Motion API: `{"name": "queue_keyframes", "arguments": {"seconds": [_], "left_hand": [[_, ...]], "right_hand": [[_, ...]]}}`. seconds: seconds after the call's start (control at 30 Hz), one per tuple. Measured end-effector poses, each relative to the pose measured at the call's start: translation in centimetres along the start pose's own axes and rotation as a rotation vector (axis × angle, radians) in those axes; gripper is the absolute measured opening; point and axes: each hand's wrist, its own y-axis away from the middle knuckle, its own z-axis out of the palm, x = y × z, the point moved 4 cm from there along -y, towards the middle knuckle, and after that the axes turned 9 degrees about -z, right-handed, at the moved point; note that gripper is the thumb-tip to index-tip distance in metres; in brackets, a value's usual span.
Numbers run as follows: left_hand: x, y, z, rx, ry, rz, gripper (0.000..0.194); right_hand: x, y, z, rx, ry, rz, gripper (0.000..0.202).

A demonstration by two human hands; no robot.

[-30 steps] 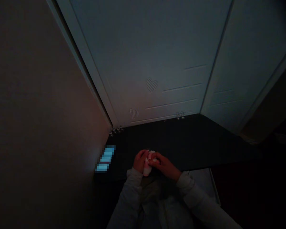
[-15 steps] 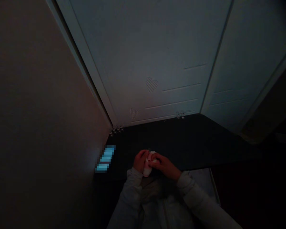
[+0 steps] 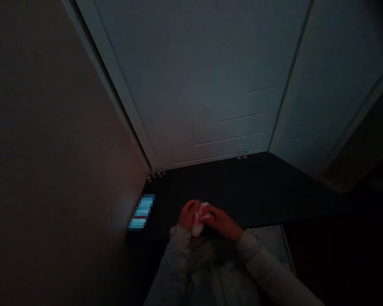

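Observation:
A small white and pink soft item (image 3: 197, 228), perhaps cloth, is held between both hands over the near edge of the dark table. My left hand (image 3: 187, 216) has its fingers wrapped round the item's left side. From the right, my right hand (image 3: 222, 222) pinches its upper part, thumb and fingers pressed together. The two hands nearly touch at the item's top. Dim light hides the item's exact shape.
The black tabletop (image 3: 242, 187) reaches a pale panel with carved hearts (image 3: 191, 76). A glowing, pixelated screen (image 3: 141, 212) stands by the left wall. Small shiny knobs (image 3: 155, 174) sit at the back left corner, more (image 3: 242, 154) farther right. A pale flat box (image 3: 271, 242) lies below the near edge.

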Motion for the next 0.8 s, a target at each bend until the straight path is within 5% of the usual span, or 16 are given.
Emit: {"name": "queue_keyframes", "arguments": {"seconds": [0.8], "left_hand": [[-0.08,-0.05,0.18,-0.02,-0.011,-0.021,0.028]], "right_hand": [[0.13,-0.04,0.07,0.042,-0.003,0.024,0.02]]}}
